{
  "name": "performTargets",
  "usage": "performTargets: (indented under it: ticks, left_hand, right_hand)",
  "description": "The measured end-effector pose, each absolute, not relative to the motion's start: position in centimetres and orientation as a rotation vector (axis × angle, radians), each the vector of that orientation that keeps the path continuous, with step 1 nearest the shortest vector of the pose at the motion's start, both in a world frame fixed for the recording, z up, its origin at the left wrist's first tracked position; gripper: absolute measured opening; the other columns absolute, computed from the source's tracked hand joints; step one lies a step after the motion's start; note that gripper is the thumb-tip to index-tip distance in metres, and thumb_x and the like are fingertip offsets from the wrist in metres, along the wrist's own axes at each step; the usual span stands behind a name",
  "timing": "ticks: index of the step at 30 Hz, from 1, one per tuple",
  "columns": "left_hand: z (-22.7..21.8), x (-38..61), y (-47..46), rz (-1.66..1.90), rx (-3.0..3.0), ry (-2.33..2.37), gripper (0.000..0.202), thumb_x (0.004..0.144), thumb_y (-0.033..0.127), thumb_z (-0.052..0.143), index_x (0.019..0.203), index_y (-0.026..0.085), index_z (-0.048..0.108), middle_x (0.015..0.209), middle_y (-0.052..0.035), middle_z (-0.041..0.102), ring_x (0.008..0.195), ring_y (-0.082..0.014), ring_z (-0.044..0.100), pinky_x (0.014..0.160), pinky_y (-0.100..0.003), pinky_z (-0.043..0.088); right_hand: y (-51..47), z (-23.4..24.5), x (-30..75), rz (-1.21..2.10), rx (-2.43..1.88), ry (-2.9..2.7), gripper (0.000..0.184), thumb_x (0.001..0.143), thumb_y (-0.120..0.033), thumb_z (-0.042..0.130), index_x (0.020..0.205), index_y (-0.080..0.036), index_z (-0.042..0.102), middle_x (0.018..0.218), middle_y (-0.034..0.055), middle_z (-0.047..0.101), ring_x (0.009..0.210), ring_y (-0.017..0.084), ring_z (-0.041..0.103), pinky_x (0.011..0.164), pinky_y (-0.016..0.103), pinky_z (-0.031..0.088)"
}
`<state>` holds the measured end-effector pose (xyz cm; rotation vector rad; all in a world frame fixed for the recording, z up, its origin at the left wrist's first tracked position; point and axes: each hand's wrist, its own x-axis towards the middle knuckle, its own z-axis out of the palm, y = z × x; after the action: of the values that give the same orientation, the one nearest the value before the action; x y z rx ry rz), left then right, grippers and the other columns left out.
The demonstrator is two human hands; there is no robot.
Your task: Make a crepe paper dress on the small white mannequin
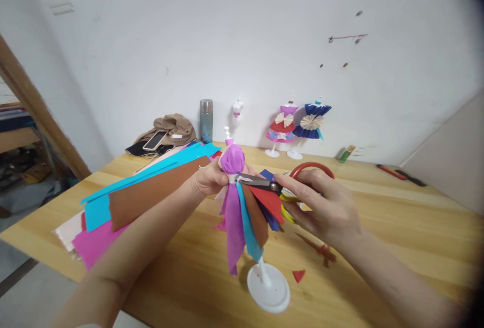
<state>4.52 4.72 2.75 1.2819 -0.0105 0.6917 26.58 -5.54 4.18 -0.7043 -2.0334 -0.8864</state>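
Note:
My left hand is closed around the waist of a small mannequin dressed in a purple paper top and a skirt of purple, blue, brown and red paper strips. The mannequin stands tilted on a round white base. My right hand grips red-handled scissors, whose dark blades point left and meet the mannequin's waist beside my left fingers.
Long sheets of coloured paper lie on the wooden table at left. Paper scraps sit near the base. Along the wall stand dressed mannequins, a flask, a bag with a phone, a glue stick and tools.

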Motion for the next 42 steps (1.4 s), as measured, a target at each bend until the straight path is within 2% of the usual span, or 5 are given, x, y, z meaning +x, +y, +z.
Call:
performTargets:
  ticks: [8, 20, 32, 38, 42]
  left_hand:
    - [2.1, 5.0, 4.8, 0.672, 1.325, 0.023, 0.049, 0.039, 0.054, 0.093, 0.062, 0.017, 0.071, 0.072, -0.0068, 0.065, 0.078, -0.0247, 0.065, 0.079, -0.039, 0.052]
    - [2.5, 5.1, 4.7, 0.65, 1.324, 0.022, 0.049, 0.04, 0.051, 0.093, 0.064, 0.016, 0.071, 0.072, -0.0081, 0.066, 0.078, -0.0263, 0.065, 0.077, -0.04, 0.052]
    - [2.1, 4.9, 4.8, 0.682, 1.274, 0.069, 0.053, 0.034, 0.048, 0.096, 0.063, 0.015, 0.068, 0.072, -0.0054, 0.065, 0.076, -0.0235, 0.066, 0.081, -0.038, 0.051]
    - [2.3, 4.3, 5.4, 0.682, 1.293, 0.03, 0.052, 0.04, 0.051, 0.095, 0.07, 0.015, 0.071, 0.071, -0.0063, 0.066, 0.088, -0.0323, 0.07, 0.088, -0.044, 0.05]
    - [2.3, 4.0, 5.9, 0.682, 1.333, 0.02, 0.05, 0.042, 0.051, 0.094, 0.072, 0.017, 0.073, 0.072, -0.006, 0.064, 0.098, -0.0352, 0.069, 0.09, -0.046, 0.05]
  right_hand:
    - [-5.5, 3.7, 26.9, -0.921, -0.744, -2.04, 0.046, 0.091, -0.01, 0.059, 0.133, -0.028, 0.056, 0.078, 0.0021, 0.058, 0.07, 0.017, 0.06, 0.059, 0.029, 0.049]
    - [-5.4, 3.0, 27.3, -0.879, -0.728, -2.037, 0.059, 0.089, -0.005, 0.063, 0.142, -0.027, 0.052, 0.075, 0.001, 0.055, 0.068, 0.016, 0.055, 0.058, 0.029, 0.044]
    - [-5.3, 2.9, 27.4, -0.847, -0.775, -2.042, 0.051, 0.09, -0.007, 0.06, 0.136, -0.028, 0.058, 0.076, 0.0008, 0.059, 0.07, 0.017, 0.061, 0.059, 0.029, 0.048]
    - [-5.5, 3.6, 27.1, -0.545, -0.788, -1.946, 0.043, 0.089, -0.01, 0.059, 0.127, -0.028, 0.061, 0.09, 0.0052, 0.062, 0.073, 0.016, 0.063, 0.057, 0.026, 0.05]
    - [-5.1, 3.9, 27.8, -0.244, -0.816, -1.931, 0.033, 0.084, -0.014, 0.064, 0.115, -0.023, 0.063, 0.076, -0.0001, 0.059, 0.056, 0.013, 0.051, 0.047, 0.025, 0.041]
